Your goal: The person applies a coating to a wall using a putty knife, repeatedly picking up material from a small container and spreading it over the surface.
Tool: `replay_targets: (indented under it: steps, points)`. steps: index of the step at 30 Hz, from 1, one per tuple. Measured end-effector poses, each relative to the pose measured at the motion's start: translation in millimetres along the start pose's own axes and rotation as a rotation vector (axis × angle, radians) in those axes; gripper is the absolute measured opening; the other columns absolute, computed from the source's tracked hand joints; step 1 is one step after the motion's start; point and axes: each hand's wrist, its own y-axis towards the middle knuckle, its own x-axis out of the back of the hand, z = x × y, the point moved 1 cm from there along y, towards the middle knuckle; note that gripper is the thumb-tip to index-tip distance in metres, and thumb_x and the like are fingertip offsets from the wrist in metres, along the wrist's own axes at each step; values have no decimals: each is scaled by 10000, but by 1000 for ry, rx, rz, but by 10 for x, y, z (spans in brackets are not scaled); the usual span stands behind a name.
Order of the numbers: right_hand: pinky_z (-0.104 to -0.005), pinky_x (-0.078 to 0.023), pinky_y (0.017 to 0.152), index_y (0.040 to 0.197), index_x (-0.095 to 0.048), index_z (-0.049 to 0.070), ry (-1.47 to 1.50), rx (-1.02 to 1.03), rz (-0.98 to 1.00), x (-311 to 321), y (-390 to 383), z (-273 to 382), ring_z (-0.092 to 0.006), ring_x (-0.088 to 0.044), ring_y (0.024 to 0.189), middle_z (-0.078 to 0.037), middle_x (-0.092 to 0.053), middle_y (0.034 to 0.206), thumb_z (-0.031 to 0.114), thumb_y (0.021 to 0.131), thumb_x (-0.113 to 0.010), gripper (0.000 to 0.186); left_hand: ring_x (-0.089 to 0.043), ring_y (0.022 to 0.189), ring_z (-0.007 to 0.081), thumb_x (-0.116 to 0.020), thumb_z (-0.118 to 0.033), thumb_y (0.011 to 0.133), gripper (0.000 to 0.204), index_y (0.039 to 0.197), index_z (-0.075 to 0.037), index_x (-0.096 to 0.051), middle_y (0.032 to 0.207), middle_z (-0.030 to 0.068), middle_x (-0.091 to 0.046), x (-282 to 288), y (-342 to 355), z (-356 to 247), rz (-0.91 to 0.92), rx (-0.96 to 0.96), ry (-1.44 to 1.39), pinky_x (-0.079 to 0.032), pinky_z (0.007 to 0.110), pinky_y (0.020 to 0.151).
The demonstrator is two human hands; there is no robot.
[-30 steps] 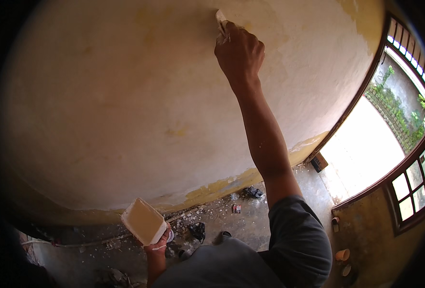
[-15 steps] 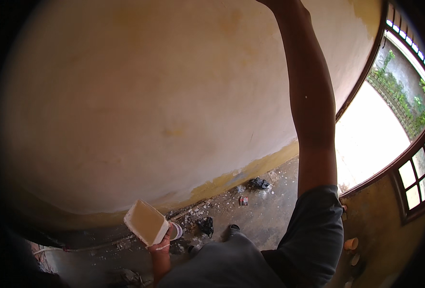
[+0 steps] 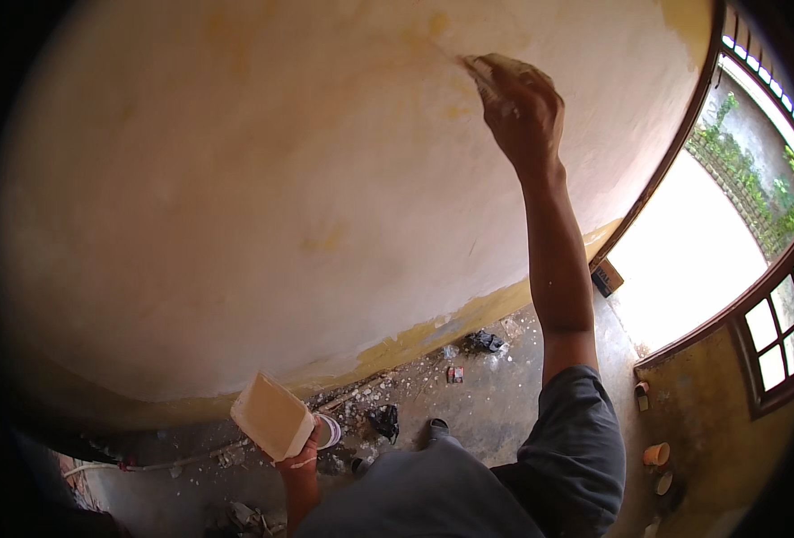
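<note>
My right hand (image 3: 521, 112) is raised high on the right arm, close to the upper part of the pale, patchy wall (image 3: 262, 179). Its fingers close round a thin flat tool (image 3: 474, 72), seen nearly edge-on and blurred, so its kind is unclear. Low on the left, my left hand (image 3: 305, 451) grips a white rectangular tub (image 3: 274, 418) by its near right edge. The tub is tilted and its broad face looks cream-coloured. White smears mark the left wrist.
Beside the left hand, a white bucket (image 3: 328, 431) stands on the littered floor. Black plastic bags (image 3: 383, 421) and a small red packet (image 3: 454, 375) lie near the wall's foot. At right are a doorway (image 3: 684, 260), a cardboard box (image 3: 607, 278) and an orange pot (image 3: 656, 455).
My right arm has come down from beyond the upper edge, bringing the hand and its tool into view. The left hand and the tub have stayed nearly still.
</note>
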Motion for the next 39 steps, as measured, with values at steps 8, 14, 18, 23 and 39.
replay_targets:
  steps: [8, 14, 18, 23, 39]
  points:
    - [-402, -556, 714, 989, -709, 115, -129, -258, 181, -236, 347, -254, -319, -662, 813, -101, -697, 871, 112, 775, -704, 214, -559, 1151, 443, -581, -562, 864, 674, 1331, -81, -514, 1252, 192, -593, -107, -68, 21, -64, 76, -2, -456, 640, 968]
    - [-375, -563, 694, 971, -714, 158, 24, -286, 369, 168, -526, 304, -264, -684, 816, -60, -703, 890, 52, 782, -712, 216, -561, 1158, 432, -580, -575, 861, 677, 1338, -101, -514, 1258, 183, -595, -218, -5, 92, 2, 60, 27, -456, 626, 972]
    - [-332, -553, 757, 1055, -719, 105, -63, -663, 172, 307, 135, -531, -268, -700, 815, -99, -720, 985, 151, 859, -683, 205, -568, 1152, 424, -592, -598, 843, 699, 1344, -117, -515, 1268, 163, -597, -184, -56, 120, -38, 87, 59, -443, 621, 980]
    - [-434, -534, 820, 1030, -687, 40, -178, -496, 174, 63, 133, -912, -372, -658, 919, -195, -698, 957, 147, 764, -719, 288, -571, 1149, 424, -596, -622, 824, 725, 1348, -128, -515, 1271, 157, -599, -194, -31, 136, -69, 98, 53, -439, 618, 982]
    - [-424, -521, 722, 1017, -688, 54, -176, -595, -147, 134, -559, -298, -339, -639, 785, -162, -656, 885, -8, 788, -559, 269, -578, 1167, 393, -606, -583, 837, 664, 1347, -167, -516, 1306, 112, -592, -102, -15, 157, 1, 75, 131, -460, 656, 948]
